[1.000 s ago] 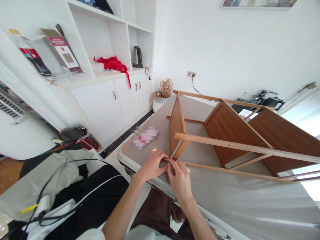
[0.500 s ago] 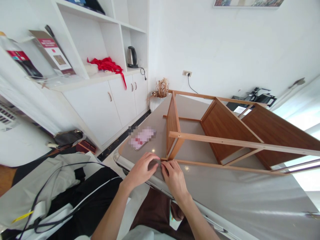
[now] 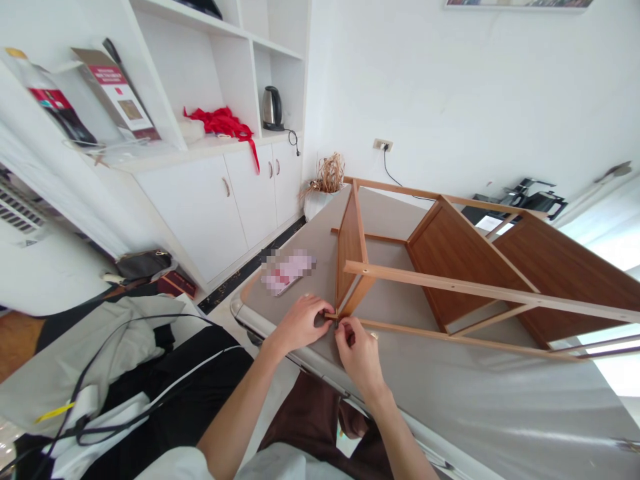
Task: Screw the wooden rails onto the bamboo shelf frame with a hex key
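A wooden shelf rack lies on its side on the grey table, its brown panels standing between pale rails. At its near left corner, my left hand is closed with thumb and fingertips on the end of the lowest rail. Right beside it, my right hand is pinched just in front of the same corner. Something small and dark shows at its fingertips, too small to name. A phone with a blurred pink face lies on the table, left of the rack.
Clothes and cables are piled at the left. Behind stands a white cabinet with a kettle, red ribbon and a cola bottle. A pot of dried plants is beyond the table's far corner.
My left fingertips have moved in onto the rail's end. My right fingers have drawn into a tighter pinch just below the corner. The view has shifted slightly; the rack stays put.
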The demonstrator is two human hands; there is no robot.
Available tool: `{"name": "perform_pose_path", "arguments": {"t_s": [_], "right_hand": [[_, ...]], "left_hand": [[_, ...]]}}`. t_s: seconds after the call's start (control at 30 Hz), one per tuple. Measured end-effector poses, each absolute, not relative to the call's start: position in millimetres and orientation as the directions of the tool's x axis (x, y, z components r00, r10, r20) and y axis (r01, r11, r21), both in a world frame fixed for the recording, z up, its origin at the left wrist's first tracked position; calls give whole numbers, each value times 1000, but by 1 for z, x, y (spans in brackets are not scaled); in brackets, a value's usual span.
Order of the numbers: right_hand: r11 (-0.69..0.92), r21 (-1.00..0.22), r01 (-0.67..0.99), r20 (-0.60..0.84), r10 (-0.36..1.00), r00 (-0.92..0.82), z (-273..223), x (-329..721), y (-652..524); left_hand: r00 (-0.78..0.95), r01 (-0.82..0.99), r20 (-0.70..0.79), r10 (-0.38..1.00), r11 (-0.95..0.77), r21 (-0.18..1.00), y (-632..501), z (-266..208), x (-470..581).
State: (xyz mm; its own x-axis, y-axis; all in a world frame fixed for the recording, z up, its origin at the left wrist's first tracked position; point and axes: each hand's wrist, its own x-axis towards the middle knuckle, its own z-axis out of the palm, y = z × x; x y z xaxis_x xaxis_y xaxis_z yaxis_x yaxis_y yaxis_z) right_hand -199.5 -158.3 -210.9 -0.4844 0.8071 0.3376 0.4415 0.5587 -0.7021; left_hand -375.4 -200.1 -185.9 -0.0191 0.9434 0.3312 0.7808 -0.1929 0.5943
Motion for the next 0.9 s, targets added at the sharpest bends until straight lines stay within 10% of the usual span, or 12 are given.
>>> {"name": "perform_pose_path", "arguments": {"t_s": [0.23,0.6,0.9], "right_hand": [[513,-716,473,274,831,-485,-206,-199,-159],[808,-238,539,467,582,-666,-204,-222,-169],[782,-284,555,434,620,-653,-214,-226,-172]], "left_hand": [[-20,812,323,946,-173,557,-196,-186,-373],[-17,550,252,968,-202,811,-200,-190,-392],[-95,334,224,970,-181,925,-198,-196,-398]]}}
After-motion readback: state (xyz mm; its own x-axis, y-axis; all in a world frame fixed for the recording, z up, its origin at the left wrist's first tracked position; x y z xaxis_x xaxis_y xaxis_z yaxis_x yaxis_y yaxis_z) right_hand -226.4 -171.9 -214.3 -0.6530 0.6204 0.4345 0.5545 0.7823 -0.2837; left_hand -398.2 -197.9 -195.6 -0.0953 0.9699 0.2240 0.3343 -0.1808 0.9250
